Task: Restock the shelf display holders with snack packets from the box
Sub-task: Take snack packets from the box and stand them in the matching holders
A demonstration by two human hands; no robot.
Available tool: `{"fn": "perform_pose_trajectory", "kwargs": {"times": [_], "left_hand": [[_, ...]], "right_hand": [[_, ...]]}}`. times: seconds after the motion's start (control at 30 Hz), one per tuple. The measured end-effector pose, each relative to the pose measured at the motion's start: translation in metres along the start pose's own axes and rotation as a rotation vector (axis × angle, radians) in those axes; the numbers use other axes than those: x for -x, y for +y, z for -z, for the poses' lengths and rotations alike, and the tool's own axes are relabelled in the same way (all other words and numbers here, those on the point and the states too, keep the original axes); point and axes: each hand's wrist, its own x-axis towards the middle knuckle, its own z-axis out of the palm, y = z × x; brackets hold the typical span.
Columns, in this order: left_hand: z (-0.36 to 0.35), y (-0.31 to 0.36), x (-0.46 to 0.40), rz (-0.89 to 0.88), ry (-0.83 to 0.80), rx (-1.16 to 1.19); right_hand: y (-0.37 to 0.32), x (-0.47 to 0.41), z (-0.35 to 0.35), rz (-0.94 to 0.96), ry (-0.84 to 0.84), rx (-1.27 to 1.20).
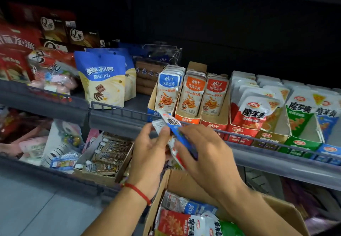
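Two hands: both gripped a small bunch of packets (172,134) in front of the shelf rail (129,115).
Left hand (149,151): fingers curled round the bunch.
Right hand (206,152): pinched its blue edge.
Box (184,180): below the hands, packets inside.
Holders (186,119): on the shelf, just above the bunch.
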Motion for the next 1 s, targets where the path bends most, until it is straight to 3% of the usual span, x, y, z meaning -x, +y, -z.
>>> {"fn": "perform_pose_trajectory", "kwargs": {"times": [0.27, 0.43, 0.53, 0.67, 0.87, 1.0], "left_hand": [[-0.008, -0.001, 0.005, 0.092, -0.189, 0.077], [-0.003, -0.001, 0.008, 0.201, -0.546, 0.057], [-0.005, -0.003, 0.006, 0.172, -0.466, -0.093], [-0.004, 0.004, 0.004, -0.026, -0.292, -0.279], [-0.026, 0.038, -0.026, -0.337, -0.052, -0.476], [-0.076, 0.071, -0.074, -0.546, -0.041, -0.697]], "right_hand": [[0.009, 0.014, 0.015, -0.205, -0.035, -0.277], [0.014, 0.014, 0.037, -0.673, -0.007, -0.779], [0.023, 0.022, 0.052, -0.737, 0.041, -0.861], [0.045, 0.040, 0.069, -0.664, 0.078, -0.708], [0.071, 0.061, 0.090, -0.678, 0.165, -0.756], [0.086, 0.063, 0.100, -0.664, 0.233, -0.754]]}}
